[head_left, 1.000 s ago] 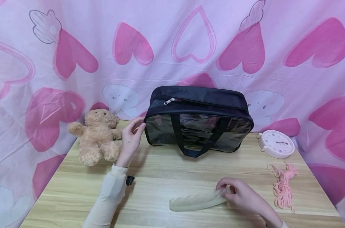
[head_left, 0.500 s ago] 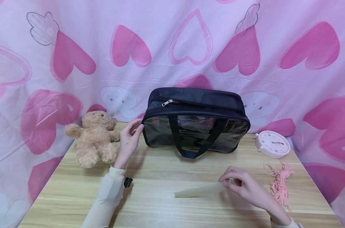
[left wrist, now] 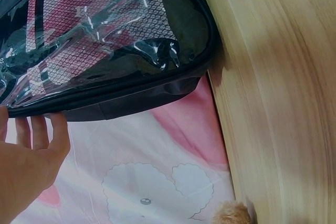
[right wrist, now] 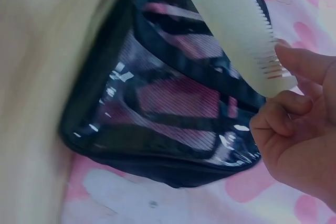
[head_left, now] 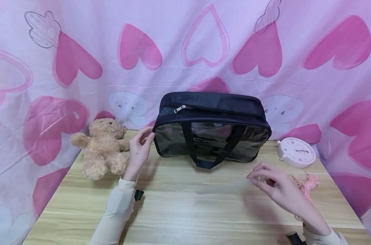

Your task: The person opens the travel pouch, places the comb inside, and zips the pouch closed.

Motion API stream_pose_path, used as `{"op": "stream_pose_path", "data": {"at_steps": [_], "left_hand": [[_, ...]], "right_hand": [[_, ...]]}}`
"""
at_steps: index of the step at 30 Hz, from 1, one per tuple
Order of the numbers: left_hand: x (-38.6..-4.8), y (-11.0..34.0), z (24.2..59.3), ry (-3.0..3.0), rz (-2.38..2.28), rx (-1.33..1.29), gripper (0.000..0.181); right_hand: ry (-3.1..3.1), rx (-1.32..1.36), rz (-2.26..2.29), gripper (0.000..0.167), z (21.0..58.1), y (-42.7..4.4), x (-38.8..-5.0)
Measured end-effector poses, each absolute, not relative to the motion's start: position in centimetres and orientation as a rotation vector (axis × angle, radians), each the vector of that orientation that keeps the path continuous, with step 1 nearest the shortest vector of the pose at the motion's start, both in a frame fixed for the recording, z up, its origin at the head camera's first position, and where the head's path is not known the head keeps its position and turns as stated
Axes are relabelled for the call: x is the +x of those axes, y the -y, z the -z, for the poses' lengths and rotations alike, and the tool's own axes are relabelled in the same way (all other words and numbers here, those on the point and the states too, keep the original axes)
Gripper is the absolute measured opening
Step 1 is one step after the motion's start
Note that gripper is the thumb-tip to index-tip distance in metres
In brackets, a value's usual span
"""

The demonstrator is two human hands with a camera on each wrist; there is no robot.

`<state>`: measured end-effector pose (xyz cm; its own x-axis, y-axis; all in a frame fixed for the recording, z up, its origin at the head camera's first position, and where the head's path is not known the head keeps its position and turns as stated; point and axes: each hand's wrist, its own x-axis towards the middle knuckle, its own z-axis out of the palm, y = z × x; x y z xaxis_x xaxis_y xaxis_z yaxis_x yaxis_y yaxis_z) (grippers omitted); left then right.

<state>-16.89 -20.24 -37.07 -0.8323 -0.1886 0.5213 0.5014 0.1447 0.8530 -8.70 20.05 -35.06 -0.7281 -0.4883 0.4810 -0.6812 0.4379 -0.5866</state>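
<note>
A black toiletry bag (head_left: 211,131) with clear front panels and a hanging strap handle stands at the back of the table. My left hand (head_left: 139,149) holds its left edge, the fingertips against the black seam in the left wrist view. Between thumb and fingers my right hand (head_left: 274,183) pinches one end of a pale comb (right wrist: 231,30). The comb is raised in front of the bag, pointing left, its blurred body (head_left: 222,189) seen almost edge-on in the head view. The silver zipper pull (head_left: 180,109) lies at the left of the bag's top.
A brown teddy bear (head_left: 104,149) sits left of the bag. On the right lie a round white clock (head_left: 296,152) and a bundle of pink yarn (head_left: 309,185), partly hidden by my right hand. A pink heart-patterned curtain (head_left: 173,44) hangs behind the wooden table (head_left: 173,217).
My right hand has lifted the comb and moved up and to the right, turning it from flat to nearly edge-on. The left hand has stayed at the bag's edge.
</note>
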Motion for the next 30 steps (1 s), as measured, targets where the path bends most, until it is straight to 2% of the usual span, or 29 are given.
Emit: {"op": "stream_pose_path", "data": {"at_steps": [7, 13, 16, 20, 30], "left_hand": [[-16.9, 20.3, 37.2, 1.874, 1.749, -0.320, 0.022], [-17.0, 20.3, 37.1, 1.877, 1.729, -0.324, 0.021], [-17.0, 20.3, 37.1, 1.882, 1.726, -0.327, 0.021], [-17.0, 20.3, 37.1, 1.878, 1.726, -0.330, 0.020], [-17.0, 20.2, 37.2, 1.912, 1.702, -0.340, 0.020]], "right_hand": [[2.285, 0.959, -1.139, 0.046, 31.3, -20.1, -9.1], [2.157, 1.010, -1.186, 0.029, 28.2, -19.9, -9.3], [2.150, 0.986, -1.150, 0.024, 27.5, -20.3, -9.7], [2.184, 0.891, -1.125, 0.028, 26.8, -21.0, -10.1], [2.123, 0.762, -1.136, 0.020, 24.3, -21.7, -11.3]]}}
